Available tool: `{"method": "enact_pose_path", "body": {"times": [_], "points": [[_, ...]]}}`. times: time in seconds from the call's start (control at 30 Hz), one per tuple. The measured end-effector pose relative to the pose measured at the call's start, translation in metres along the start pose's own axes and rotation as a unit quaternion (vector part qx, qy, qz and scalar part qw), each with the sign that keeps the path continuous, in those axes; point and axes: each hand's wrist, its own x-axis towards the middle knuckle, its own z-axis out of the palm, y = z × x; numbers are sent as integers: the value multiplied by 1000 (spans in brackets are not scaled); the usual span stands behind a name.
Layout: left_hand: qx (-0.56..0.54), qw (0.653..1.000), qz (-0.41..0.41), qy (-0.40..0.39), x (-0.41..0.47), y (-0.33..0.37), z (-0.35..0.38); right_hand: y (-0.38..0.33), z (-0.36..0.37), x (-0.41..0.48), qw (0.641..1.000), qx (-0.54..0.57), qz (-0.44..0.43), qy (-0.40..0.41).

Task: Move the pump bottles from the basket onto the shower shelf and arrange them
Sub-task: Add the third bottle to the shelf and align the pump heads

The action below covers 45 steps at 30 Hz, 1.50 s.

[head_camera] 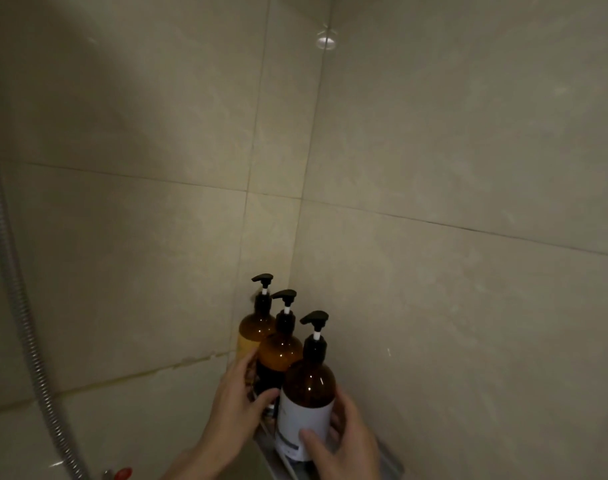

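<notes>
Three amber pump bottles with black pumps stand in a row on a metal corner shelf [389, 459]. The farthest bottle [255, 329] has a pale yellow label and sits by the left wall. The middle bottle [280, 355] has a dark label. The nearest bottle [307, 403] has a white label. My right hand [344, 448] wraps around the white-labelled bottle, thumb on its front. My left hand [235, 403] rests its fingers against the lower part of the middle and far bottles. The basket is not in view.
Beige tiled walls meet in a corner behind the bottles. A ribbed metal shower hose [22, 306] hangs down the left side. A tap fitting with a red mark [122, 473] shows at the bottom left edge.
</notes>
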Motion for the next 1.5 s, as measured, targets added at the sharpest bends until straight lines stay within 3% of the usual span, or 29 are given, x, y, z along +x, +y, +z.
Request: {"method": "enact_pose_path", "body": {"times": [0.6, 1.17, 1.3, 1.5], "points": [[-24, 1000, 6, 9, 5, -11, 3, 0, 0, 3, 999, -17, -23, 29], [6, 998, 54, 11, 7, -19, -6, -20, -6, -1, 999, 1, 35, 6], [27, 995, 64, 76, 23, -18, -19, -73, -27, 0, 993, -42, -105, 33], [85, 988, 99, 83, 48, -10, -24, -169, -49, 63, 940, -179, -282, -71]]}}
